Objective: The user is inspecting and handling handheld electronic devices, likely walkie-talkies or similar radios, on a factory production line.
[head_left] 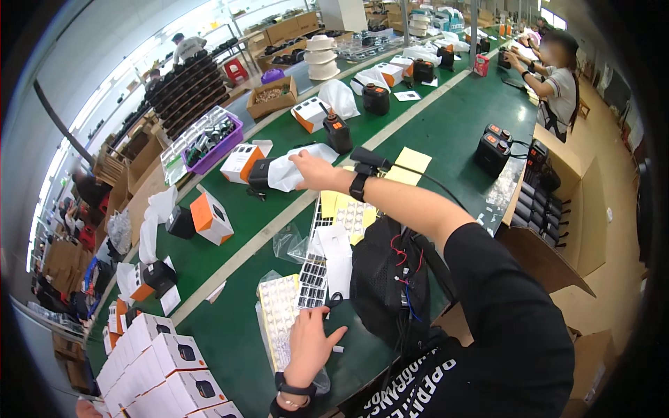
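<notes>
My right hand (313,170) reaches across the green bench with its fingers closed on a white soft bag (284,173). A black box-shaped device (259,173) lies against the bag's left end, beside an orange-and-white carton (242,162). Nearer to me, my left hand (312,343) rests low with thumb and fingers apart, holding nothing. It is beside a sheet of pale stickers (279,306) in clear plastic and just below a sheet of black labels (313,281). A small black loop (336,299) lies by its fingertips; I cannot make out its kind.
White printed cartons (167,362) are stacked at the lower left. A black mesh bag (380,279) with loose wires lies between my arms. Beyond are black devices (493,150), a purple basket (216,146) and an open cardboard box (557,202). A co-worker (557,83) stands at the far right.
</notes>
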